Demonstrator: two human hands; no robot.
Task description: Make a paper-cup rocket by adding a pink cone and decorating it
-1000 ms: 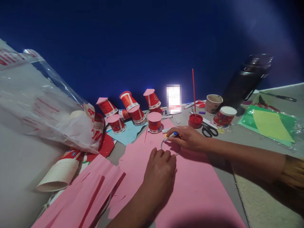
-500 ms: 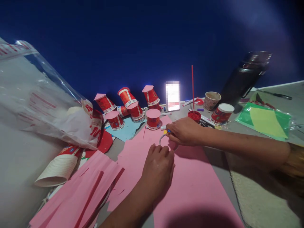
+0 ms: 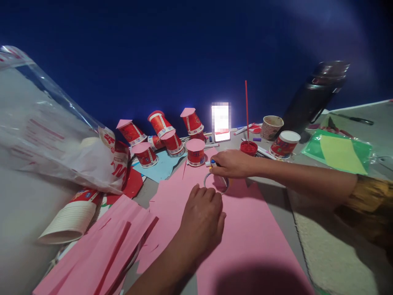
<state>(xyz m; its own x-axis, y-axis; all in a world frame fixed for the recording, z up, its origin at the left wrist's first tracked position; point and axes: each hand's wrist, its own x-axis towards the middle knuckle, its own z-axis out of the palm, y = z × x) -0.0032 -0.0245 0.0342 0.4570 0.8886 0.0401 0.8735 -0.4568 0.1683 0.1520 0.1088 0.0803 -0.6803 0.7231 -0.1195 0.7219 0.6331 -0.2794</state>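
Note:
Pink paper (image 3: 245,237) lies flat in front of me, with a thin greyish ring (image 3: 227,188), which looks like a tape roll, resting on it. My left hand (image 3: 201,215) has its fingers curled down at the ring's near edge; their tips are hidden. My right hand (image 3: 231,164) pinches a white marker (image 3: 220,179) with a blue end, its lower part slanting into the ring. Just beyond the hands stands an upside-down red paper cup (image 3: 195,157) topped by a pink paper disc (image 3: 195,145).
More red cups with pink tops (image 3: 144,155) stand behind at left, near blue paper (image 3: 159,164). Folded pink sheets (image 3: 101,246), stacked cups (image 3: 72,215) and a plastic bag (image 3: 61,139) lie left. A phone (image 3: 221,119), red paint cup (image 3: 248,148) and dark flask (image 3: 317,94) stand beyond.
My right hand has shifted slightly left and up, and more of the ring and the white marker shows. The left hand stays at the ring. The whole view has shifted slightly.

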